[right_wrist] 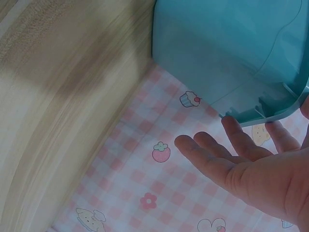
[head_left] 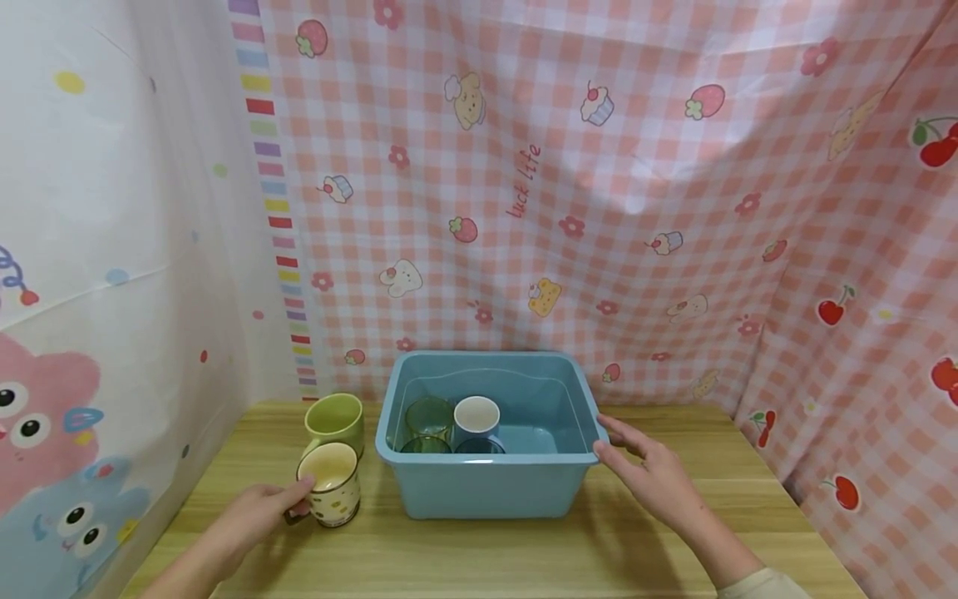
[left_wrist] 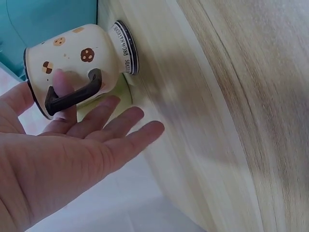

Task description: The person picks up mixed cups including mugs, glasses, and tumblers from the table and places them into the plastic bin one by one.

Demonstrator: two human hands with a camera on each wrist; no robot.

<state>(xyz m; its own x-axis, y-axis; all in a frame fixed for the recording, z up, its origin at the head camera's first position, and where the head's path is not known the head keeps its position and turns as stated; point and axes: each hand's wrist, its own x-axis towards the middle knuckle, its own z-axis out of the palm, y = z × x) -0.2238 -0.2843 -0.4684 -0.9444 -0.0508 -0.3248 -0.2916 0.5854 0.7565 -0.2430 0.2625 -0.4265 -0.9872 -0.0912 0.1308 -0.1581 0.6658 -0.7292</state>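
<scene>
My left hand [head_left: 262,512] holds a cream mug [head_left: 335,492] at the left of the table. One finger passes through its dark handle [left_wrist: 77,95] and the thumb lies at the rim; the other fingers extend loosely. Cookie-like spots and a lettered base band show in the left wrist view. A green mug [head_left: 334,416] stands just behind it. My right hand [head_left: 654,474] touches the right rim of a blue plastic bin [head_left: 494,491], its fingers spread and fairly straight. Inside the bin are a white-rimmed cup [head_left: 476,414], a green glass [head_left: 429,413] and darker glassware along the front wall.
The bin stands mid-table on a wood-grain tabletop [head_left: 419,557]. Behind hangs a pink checked cloth [head_left: 524,249], close to the bin's far side. A white printed curtain [head_left: 150,208] borders the left, and more checked cloth borders the right.
</scene>
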